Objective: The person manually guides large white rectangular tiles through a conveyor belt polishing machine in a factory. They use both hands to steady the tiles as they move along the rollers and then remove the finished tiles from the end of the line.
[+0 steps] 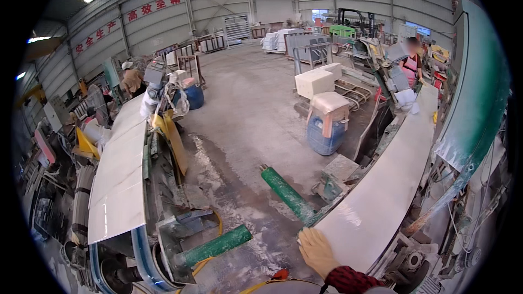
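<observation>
My right hand [317, 250], in a dark red checked sleeve [351, 279], lies palm down on the near left corner of a long, pale, glossy slab [376, 207]. Its fingers are stretched out and reach the slab's edge; the thumb is hard to make out. The slab runs away from me along a machine line toward the far right. A green roller [289, 193] juts out to the left beside the slab. My left hand is not in view.
Left stands another machine line with pale slabs [117, 179], a green roller [218, 245] and blue belts [146, 261]. A blue drum [326, 135] stands ahead; a green machine cover [479, 87] rises right. Co-workers [411, 65] stand by both lines farther off.
</observation>
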A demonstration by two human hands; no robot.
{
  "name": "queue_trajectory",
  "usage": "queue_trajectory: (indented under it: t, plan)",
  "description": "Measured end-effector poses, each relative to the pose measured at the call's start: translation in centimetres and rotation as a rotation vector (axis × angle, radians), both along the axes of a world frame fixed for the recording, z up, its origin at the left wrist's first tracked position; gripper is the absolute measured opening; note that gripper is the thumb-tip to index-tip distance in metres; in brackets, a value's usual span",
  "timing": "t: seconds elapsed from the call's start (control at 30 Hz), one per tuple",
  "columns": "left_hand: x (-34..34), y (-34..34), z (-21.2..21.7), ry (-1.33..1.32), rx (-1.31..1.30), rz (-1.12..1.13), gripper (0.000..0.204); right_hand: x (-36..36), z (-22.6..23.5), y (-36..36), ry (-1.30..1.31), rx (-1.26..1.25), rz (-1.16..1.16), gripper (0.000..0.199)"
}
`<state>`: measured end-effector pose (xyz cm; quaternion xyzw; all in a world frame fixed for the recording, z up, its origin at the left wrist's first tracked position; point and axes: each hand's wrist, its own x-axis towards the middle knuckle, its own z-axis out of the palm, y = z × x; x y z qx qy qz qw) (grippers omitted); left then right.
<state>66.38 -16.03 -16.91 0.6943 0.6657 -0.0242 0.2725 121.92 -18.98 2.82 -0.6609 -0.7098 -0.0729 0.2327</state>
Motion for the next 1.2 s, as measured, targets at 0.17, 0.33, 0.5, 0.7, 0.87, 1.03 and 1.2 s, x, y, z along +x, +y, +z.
queue_trajectory:
  t: [0.17,0.33,0.5,0.7,0.87,1.03,1.2]
  plan:
    - [0.0,1.2,-1.9,-0.065,0.061,0.12,0.065,-0.2,2.1,5.5,-0.043,0.047,0.075,0.022]
    - [0.9,2.5,-3.3,-0.232,0.175,0.016,0.067,0.5,2.9,4.7,-0.023,0.042,0.065,0.023]
    - [1.3,5.4,-5.7,-0.075,0.101,-0.101,0.065,0.5,2.9,2.8,-0.006,0.059,-0.032,0.033]
    - [3.7,9.7,-5.9,0.012,0.069,-0.282,0.056,1.1,2.1,-2.6,0.054,0.05,-0.075,0.039]
    - [9.2,13.6,-2.3,-0.239,-0.263,-0.138,0.066,1.8,0.2,-11.0,0.102,0.0,-0.179,0.048]
    - [15.8,14.5,-2.9,-0.44,-0.127,-0.242,0.071,2.1,0.3,-20.0,0.125,-0.031,-0.323,0.05]
    - [19.6,13.8,-1.4,-0.484,-0.209,-0.283,0.066,1.6,0.2,-24.5,0.138,-0.018,-0.464,0.05]
